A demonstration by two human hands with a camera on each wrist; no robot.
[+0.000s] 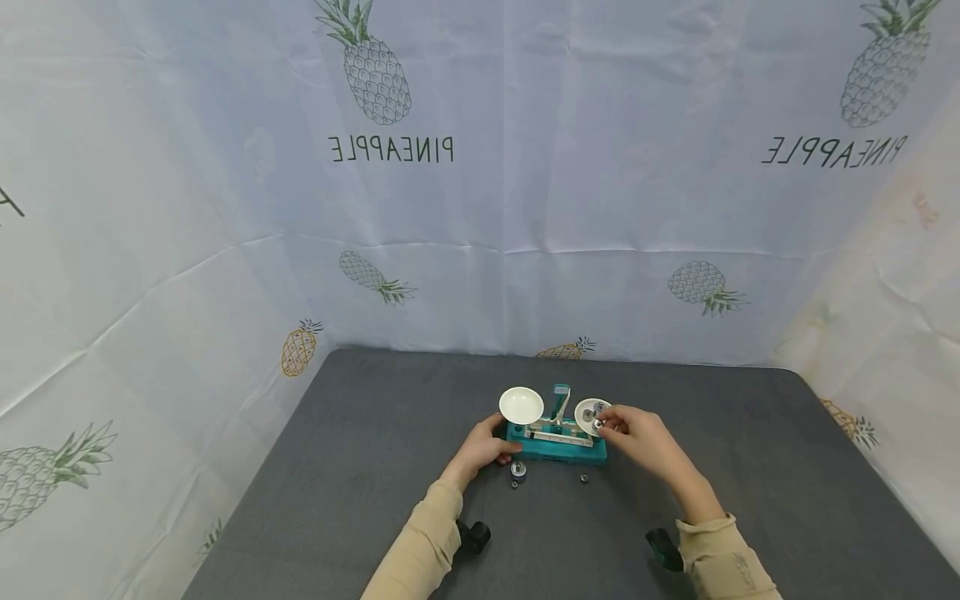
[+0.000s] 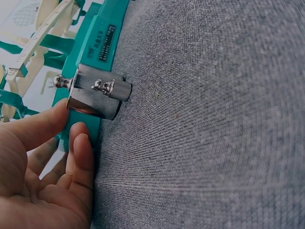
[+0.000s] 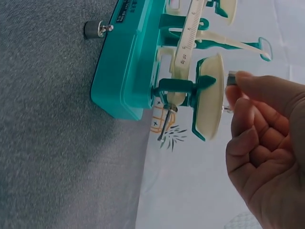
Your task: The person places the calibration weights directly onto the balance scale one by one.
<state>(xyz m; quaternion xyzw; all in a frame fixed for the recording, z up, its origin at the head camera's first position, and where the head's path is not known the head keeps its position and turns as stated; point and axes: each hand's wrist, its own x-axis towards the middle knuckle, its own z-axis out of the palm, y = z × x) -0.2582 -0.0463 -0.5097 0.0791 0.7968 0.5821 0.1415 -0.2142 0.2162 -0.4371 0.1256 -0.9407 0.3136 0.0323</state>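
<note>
A green tabletop balance scale (image 1: 558,450) with a cream left pan (image 1: 521,406) and right pan (image 1: 580,407) stands on the table. My left hand (image 1: 483,445) grips the left end of its base, thumb at the front. Thumb and fingertips of my right hand (image 1: 636,432) pinch a small metal weight (image 3: 231,78) close over the right pan, where other metal weights lie. In front of the base stand a large weight (image 2: 90,93) and a smaller weight (image 2: 119,90). Another small weight (image 3: 92,29) stands in front of the base, further right.
Dark grey cloth covers the table (image 1: 390,417). A white curtain (image 1: 525,208) printed with pineapples hangs behind and at both sides. Black wrist cameras show below the left sleeve (image 1: 420,533) and the right sleeve (image 1: 720,554).
</note>
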